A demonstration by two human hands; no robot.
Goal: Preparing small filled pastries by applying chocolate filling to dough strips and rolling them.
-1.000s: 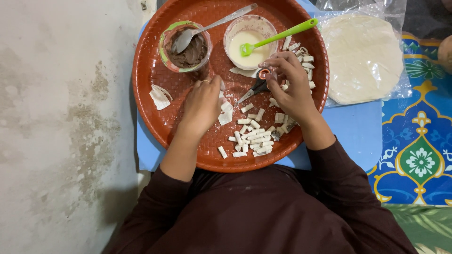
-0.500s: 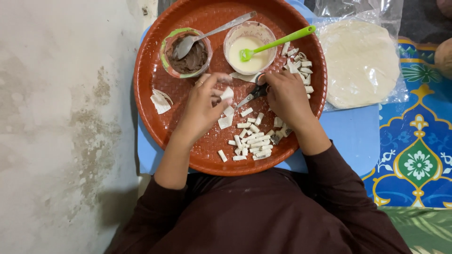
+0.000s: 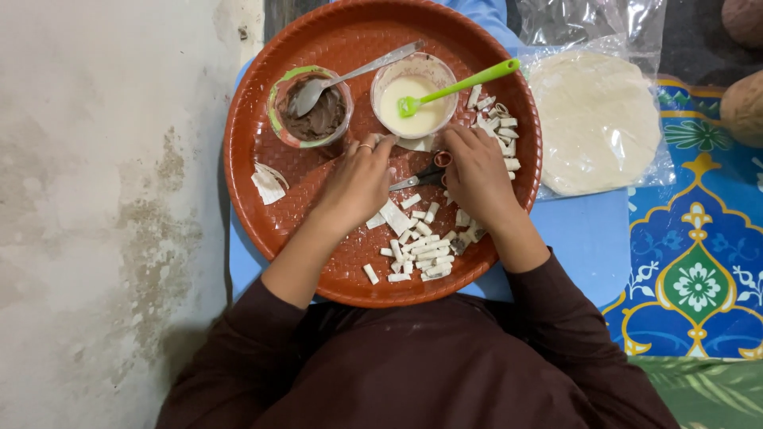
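Both hands palm-down mid-tray (image 3: 262, 143), left hand (image 3: 358, 184) loosely curled on a dough strip (image 3: 395, 216), right hand (image 3: 477, 176) grip unclear by scissors (image 3: 421, 176); a careless sweep could tip the nearby cream cup (image 3: 413, 95).

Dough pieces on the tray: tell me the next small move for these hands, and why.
Probably the left hand should pick up a flat dough strip lying just beside it. Both hands rest low on the round tray, with cut pieces piled before them and the scissors lying between them.
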